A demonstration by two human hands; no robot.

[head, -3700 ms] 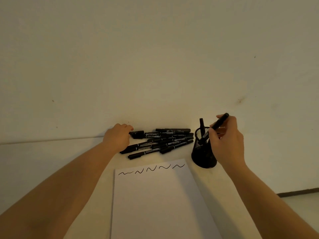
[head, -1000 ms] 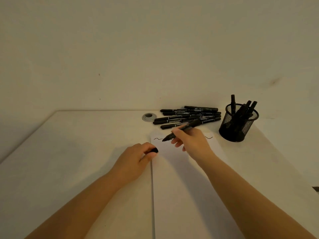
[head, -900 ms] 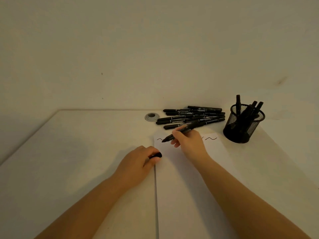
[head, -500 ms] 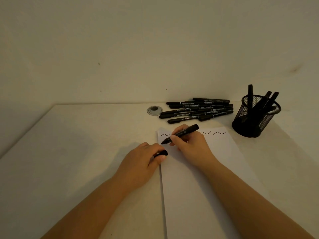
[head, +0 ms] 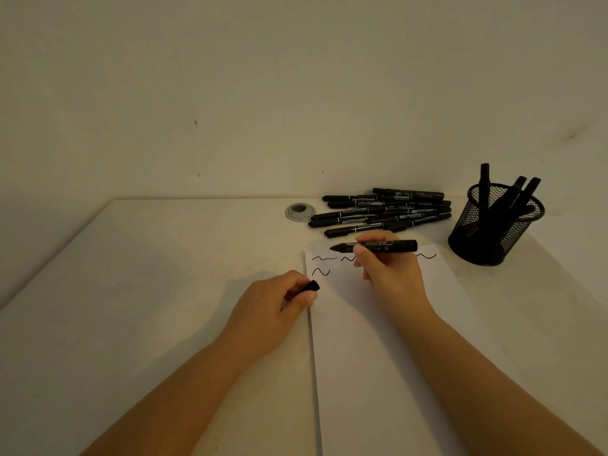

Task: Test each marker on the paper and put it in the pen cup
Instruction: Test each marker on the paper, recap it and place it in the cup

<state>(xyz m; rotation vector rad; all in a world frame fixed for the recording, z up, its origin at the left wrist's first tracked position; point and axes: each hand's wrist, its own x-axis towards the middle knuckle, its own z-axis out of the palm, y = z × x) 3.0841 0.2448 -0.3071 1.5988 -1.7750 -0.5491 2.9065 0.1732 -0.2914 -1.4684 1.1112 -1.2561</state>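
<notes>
Marker uncapped over paper, cap in other hand.
Left hand (head: 273,311) pinches cap (head: 311,286) at paper (head: 378,357) edge; right hand (head: 391,271) grips marker (head: 375,246) level above the squiggles, tip left; loose markers (head: 381,212) behind; cup (head: 493,232) far right, holding markers.

A white sheet of paper (head: 388,350) bearing black wavy squiggles lies on a cream desk (head: 148,291). Black markers (head: 381,212) carry white lettering; a black mesh pen cup (head: 493,232) shows a fine grid pattern. A silver-grey grommet (head: 299,212) has a dark centre.
</notes>
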